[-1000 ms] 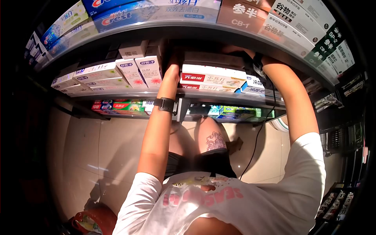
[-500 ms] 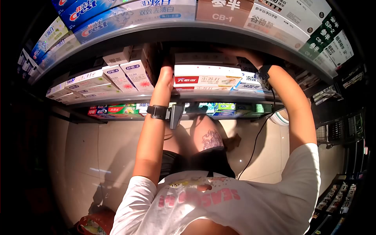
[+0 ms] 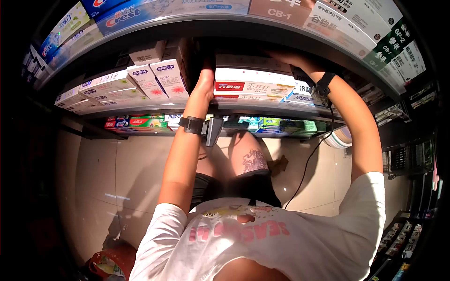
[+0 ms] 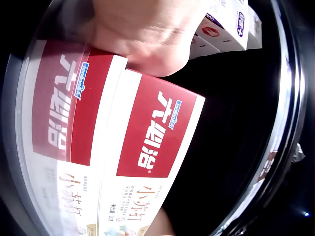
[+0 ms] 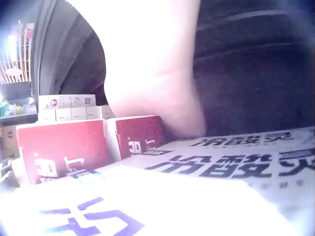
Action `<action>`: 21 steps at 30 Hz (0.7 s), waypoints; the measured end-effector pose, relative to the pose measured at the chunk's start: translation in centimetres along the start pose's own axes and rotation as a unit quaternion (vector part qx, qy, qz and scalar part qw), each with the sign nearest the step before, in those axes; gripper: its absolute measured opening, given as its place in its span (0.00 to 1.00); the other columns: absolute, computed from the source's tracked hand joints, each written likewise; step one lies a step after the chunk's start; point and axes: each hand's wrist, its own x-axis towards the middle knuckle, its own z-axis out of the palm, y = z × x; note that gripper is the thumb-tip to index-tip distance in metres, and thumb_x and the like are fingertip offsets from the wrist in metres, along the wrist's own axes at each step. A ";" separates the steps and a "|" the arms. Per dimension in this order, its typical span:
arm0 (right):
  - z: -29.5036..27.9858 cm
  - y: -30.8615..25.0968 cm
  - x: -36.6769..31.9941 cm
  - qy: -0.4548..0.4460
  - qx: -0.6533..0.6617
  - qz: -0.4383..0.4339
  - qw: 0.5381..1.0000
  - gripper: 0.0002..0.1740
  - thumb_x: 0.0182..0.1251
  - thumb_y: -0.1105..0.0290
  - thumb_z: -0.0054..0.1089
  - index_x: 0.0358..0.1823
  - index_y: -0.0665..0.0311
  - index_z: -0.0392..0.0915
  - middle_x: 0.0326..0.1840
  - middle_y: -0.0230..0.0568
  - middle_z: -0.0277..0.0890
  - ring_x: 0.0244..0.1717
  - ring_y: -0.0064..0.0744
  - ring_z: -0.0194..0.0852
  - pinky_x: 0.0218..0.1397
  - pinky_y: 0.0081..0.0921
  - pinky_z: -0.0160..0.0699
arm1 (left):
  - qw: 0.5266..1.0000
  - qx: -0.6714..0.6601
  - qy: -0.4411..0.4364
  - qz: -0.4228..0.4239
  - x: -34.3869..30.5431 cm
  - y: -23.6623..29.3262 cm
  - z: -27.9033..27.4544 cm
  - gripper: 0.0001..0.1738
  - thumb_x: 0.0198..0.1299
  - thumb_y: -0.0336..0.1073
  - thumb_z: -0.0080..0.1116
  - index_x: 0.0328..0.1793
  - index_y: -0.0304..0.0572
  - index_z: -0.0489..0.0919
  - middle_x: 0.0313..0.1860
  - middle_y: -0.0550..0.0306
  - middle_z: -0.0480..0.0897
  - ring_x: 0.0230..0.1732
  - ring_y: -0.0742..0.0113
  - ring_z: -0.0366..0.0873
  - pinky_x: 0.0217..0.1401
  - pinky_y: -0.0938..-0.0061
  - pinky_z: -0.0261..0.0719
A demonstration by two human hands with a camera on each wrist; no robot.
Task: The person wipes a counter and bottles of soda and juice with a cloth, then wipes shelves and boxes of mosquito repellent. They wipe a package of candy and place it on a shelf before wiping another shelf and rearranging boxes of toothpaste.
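Observation:
In the head view, my left hand (image 3: 206,77) lies along the left end of a stack of white toothpaste boxes (image 3: 255,87) with red labels. Its heel (image 4: 157,54) touches the box corner in the left wrist view; the fingers reach back into shadow. My right hand (image 3: 287,57) reaches in behind the right part of the stack, fingers hidden in the dark. The right wrist view has that wrist (image 5: 152,83) coming down beside the red box ends (image 5: 64,147). White and blue toothpaste boxes (image 3: 302,96) lie just right of the stack.
White gum toothpaste boxes (image 3: 171,77) stand left of my left hand. Overhead, an upper shelf (image 3: 225,22) carries Crest boxes (image 3: 136,16) and others. A lower shelf holds green and red boxes (image 3: 147,122). A black cable (image 3: 307,166) hangs from the right wrist.
The left forearm has turned slightly, bringing the wrist device to its right side. Both hands stay at the stack; the head view shifts a little.

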 end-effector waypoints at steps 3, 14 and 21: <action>-0.4 -0.9 -0.7 0.034 -0.046 -0.009 0.998 0.33 0.63 0.43 0.47 0.61 0.59 0.65 0.61 0.50 0.65 0.61 0.45 0.62 0.64 0.34 0.61 | 1.000 0.012 0.013 0.024 0.3 -0.2 -0.1 0.33 0.60 0.62 0.42 0.50 0.37 0.75 0.42 0.48 0.79 0.40 0.55 0.77 0.43 0.61 0.78; 0.7 -5.4 -8.3 -0.078 -0.028 0.092 0.992 0.41 0.65 0.37 0.22 0.40 0.64 0.80 0.41 0.61 0.75 0.47 0.59 0.71 0.55 0.36 0.66 | 0.995 0.069 0.038 0.060 -0.4 -0.4 1.0 0.32 0.63 0.59 0.38 0.56 0.37 0.71 0.47 0.48 0.78 0.45 0.59 0.76 0.48 0.66 0.76; 2.5 -2.5 -8.8 0.065 0.050 0.063 0.995 0.38 0.65 0.39 0.28 0.37 0.64 0.80 0.36 0.62 0.75 0.43 0.60 0.72 0.51 0.38 0.68 | 0.999 0.023 0.030 0.022 -0.9 0.0 1.3 0.31 0.63 0.59 0.38 0.54 0.37 0.73 0.45 0.48 0.79 0.44 0.58 0.77 0.48 0.66 0.76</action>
